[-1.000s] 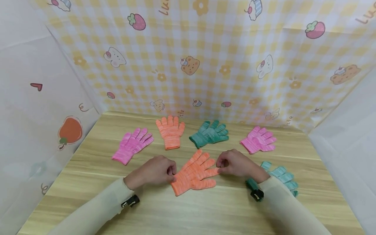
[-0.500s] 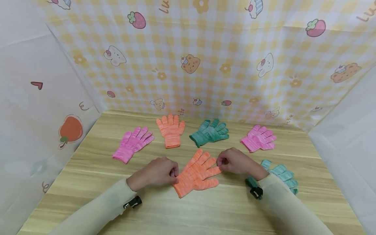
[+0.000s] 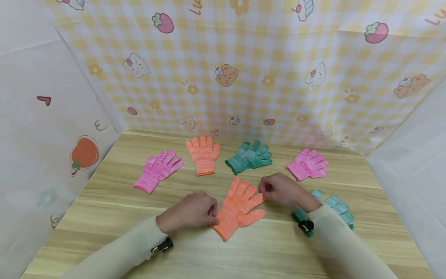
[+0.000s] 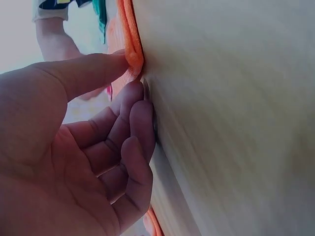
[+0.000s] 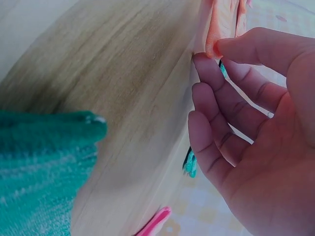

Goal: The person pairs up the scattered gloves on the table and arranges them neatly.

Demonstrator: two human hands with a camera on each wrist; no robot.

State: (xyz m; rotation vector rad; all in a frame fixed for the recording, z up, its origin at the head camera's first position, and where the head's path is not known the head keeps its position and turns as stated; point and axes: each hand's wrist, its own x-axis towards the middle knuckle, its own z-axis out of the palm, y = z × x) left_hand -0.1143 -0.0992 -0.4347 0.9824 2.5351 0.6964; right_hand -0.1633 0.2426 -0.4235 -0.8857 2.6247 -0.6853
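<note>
Orange knit, front and centre: the near orange glove (image 3: 240, 209) lies splayed on the wood-grained table (image 3: 223, 261), left grip (image 3: 191, 210) pinching its cuff (image 3: 224, 231), right grip (image 3: 283, 190) pinching the glove finger (image 3: 256, 200) beside its thumb! Behind, a streaky pink glove (image 3: 158, 170), a second orange glove (image 3: 203, 154) and a dark green glove (image 3: 249, 158) fan out.

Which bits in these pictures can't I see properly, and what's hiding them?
Head view: the middle of the right-side green glove, hidden by the right sleeve.
Head view: a bit of the front orange glove's cuff, behind the left hand's fingertips.
Head view: the rest of the top lettering, cut off by the top edge.
Right wrist view: most of a pink glove, cut off by the bottom edge.
</note>
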